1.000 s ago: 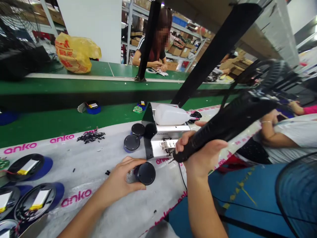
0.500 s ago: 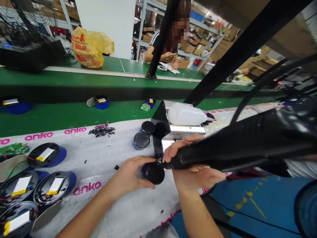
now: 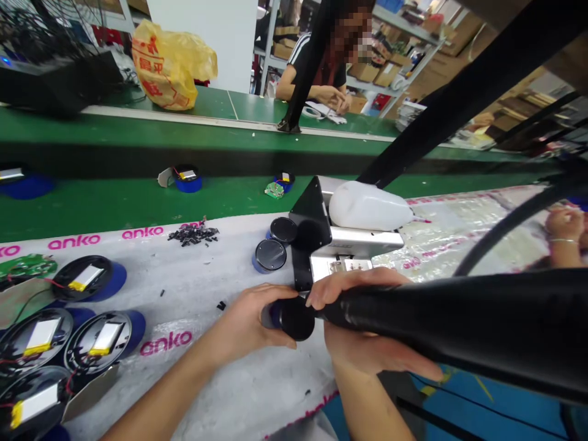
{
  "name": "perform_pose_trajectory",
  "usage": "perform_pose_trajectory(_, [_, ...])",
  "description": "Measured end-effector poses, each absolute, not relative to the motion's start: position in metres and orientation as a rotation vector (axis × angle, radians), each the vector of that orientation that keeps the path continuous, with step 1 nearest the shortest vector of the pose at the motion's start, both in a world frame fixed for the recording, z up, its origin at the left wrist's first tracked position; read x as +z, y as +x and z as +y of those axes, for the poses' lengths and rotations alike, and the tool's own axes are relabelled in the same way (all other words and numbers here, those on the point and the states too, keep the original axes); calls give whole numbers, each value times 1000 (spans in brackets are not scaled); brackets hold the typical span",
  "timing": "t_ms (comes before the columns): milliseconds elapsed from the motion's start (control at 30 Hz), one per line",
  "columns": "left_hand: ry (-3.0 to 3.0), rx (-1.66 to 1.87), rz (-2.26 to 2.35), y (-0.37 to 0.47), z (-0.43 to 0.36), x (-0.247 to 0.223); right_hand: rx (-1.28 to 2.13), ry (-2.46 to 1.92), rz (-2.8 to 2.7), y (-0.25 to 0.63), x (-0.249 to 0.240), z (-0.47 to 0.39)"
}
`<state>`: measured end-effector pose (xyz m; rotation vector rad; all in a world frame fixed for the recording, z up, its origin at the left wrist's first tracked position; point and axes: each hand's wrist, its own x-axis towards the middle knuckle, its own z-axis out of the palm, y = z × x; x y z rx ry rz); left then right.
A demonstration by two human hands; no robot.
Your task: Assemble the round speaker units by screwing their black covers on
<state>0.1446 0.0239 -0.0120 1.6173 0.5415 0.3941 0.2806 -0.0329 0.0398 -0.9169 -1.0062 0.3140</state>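
My left hand is closed around a dark blue round housing with a black disc face, tilted on its side above the sheet. The fingers of my right hand curl around the narrow end of a long black electric screwdriver. Its thick body runs toward the camera and hides the middle of that hand. My right fingertips are at the edge of the disc face; the driver's tip is hidden. Just beyond stands a silver screw feeder with a black side panel. Two blue housings with black lids sit beside it.
At the left lie several open blue housings with batteries. Small black pieces are heaped on the printed sheet. A white bottle rests on the feeder. Farther back are a yellow bag and a seated person.
The whole scene has shifted slightly as the head turned. Both hands keep hold of the housing and the screwdriver, and the driver's body is angled differently. Another person's hand shows at the right.
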Motion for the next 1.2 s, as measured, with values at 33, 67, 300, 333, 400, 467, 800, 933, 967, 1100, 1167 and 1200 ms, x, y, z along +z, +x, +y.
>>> perform_pose_trajectory(33, [1615, 386, 537, 145, 24, -12, 283, -898, -984, 279, 38, -34])
perform_pose_trajectory(67, [1613, 381, 524, 144, 24, -12, 250, -867, -967, 278, 37, -36])
perform_pose_trajectory(300, [1703, 329, 416, 134, 23, -11, 270, -860, -863, 314, 63, -59])
perform_pose_trajectory(333, [1698, 327, 404, 132, 23, -11, 224, -867, -876, 322, 69, -59])
perform_pose_trajectory(400, [1636, 335, 381, 129, 24, -13, 71, -885, -907, 335, 79, -55])
perform_pose_trajectory(467, [1573, 321, 377, 127, 24, -14, -56, -927, -884, 341, 81, -47])
perform_pose_trajectory(800, [1813, 347, 589, 145, 15, -12, 323, -972, -777, 309, 85, -54])
perform_pose_trajectory(933, [1759, 341, 593, 146, 18, -11, 318, -943, -857, 283, 87, -51])
perform_pose_trajectory(967, [1744, 344, 588, 145, 18, -10, 354, -926, -889, 279, 84, -48])
perform_pose_trajectory(1100, [1681, 346, 550, 144, 18, -10, 393, -875, -911, 275, 64, -35])
perform_pose_trajectory(1167, [1657, 336, 542, 143, 18, -10, 391, -870, -929, 275, 57, -31])
perform_pose_trajectory(1200, [1647, 330, 539, 143, 18, -10, 392, -868, -953, 275, 54, -30])
